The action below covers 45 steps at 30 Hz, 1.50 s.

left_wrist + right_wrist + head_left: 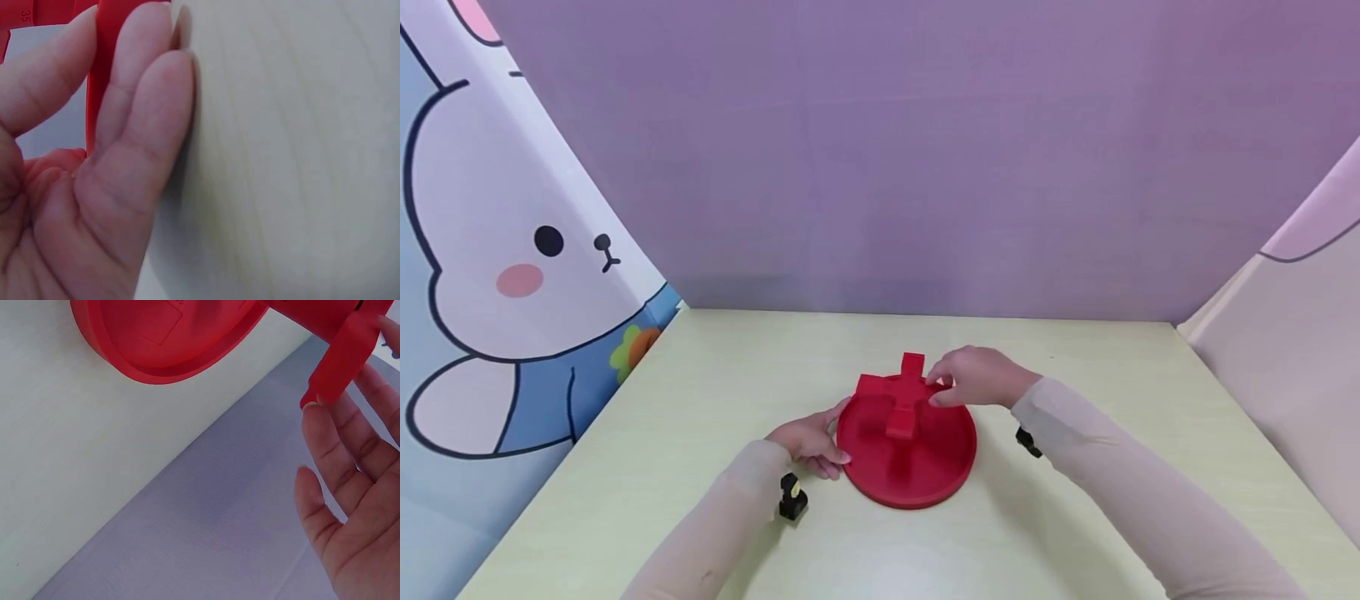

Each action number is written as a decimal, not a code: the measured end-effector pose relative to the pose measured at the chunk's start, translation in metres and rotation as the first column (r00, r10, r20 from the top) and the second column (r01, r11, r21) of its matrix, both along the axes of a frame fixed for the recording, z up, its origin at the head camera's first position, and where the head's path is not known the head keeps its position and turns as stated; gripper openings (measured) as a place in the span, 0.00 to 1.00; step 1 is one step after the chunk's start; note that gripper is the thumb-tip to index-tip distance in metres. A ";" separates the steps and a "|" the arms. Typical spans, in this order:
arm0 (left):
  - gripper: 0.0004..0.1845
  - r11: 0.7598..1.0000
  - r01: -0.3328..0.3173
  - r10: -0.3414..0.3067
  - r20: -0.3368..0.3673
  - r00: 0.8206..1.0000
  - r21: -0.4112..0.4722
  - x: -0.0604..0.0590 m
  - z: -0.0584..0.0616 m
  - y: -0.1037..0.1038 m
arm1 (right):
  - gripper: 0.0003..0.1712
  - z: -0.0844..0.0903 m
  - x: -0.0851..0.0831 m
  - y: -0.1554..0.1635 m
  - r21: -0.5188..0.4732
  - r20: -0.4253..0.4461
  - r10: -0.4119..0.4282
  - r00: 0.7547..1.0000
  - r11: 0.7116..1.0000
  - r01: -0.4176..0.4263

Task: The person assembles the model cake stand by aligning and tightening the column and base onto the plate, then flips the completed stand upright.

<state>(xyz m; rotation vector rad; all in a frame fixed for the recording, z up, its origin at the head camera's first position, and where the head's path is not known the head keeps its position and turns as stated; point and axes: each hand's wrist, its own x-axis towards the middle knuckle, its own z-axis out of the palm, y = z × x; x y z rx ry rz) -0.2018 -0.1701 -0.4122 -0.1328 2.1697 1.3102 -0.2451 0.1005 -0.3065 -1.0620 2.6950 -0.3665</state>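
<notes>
A red round disc (925, 475) lies flat in the middle of the pale table. A red cross-shaped piece (901, 398) stands on a post over its far half. My left hand (833, 435) grips the disc's left rim; in the left wrist view the red rim (99, 75) runs between my fingers (147, 125). My right hand (944, 390) reaches in from the right and pinches the cross's right arm. In the right wrist view that red arm (340, 356) meets a fingertip, the other fingers (340, 494) lie fairly straight, and the disc (156, 337) sits at the top.
The pale wooden table (1075, 517) spreads wide around the disc. A purple backdrop (925, 167) closes the far side, a rabbit-print curtain (512, 267) the left, a pale curtain (1300, 350) the right. Black wrist cameras (792, 498) sit on both sleeves.
</notes>
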 end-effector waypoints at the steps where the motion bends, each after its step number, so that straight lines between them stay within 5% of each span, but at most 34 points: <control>1: 0.53 1.000 -0.003 0.003 0.002 1.000 0.002 0.000 0.000 0.000 | 0.17 0.001 0.000 0.000 -0.008 -0.009 -0.005 1.000 1.000 0.005; 9: 0.53 1.000 0.007 -0.007 -0.002 1.000 0.010 -0.003 -0.002 0.003 | 0.22 -0.001 -0.005 -0.002 -0.086 -0.124 -0.001 0.992 0.996 -0.010; 16: 0.53 1.000 0.004 -0.004 -0.008 1.000 0.000 -0.002 -0.002 0.001 | 0.26 -0.006 -0.011 -0.008 -0.032 -0.073 0.022 0.997 0.999 -0.024; 30: 0.53 1.000 -0.004 0.004 0.001 1.000 0.006 -0.003 0.000 0.002 | 0.16 -0.010 -0.012 -0.004 -0.035 -0.049 0.045 0.998 0.998 -0.046; 45: 0.52 1.000 0.021 -0.021 0.000 1.000 -0.019 0.003 -0.002 -0.004 | 0.17 -0.015 0.014 -0.007 -0.032 -0.087 -0.037 0.996 0.999 0.034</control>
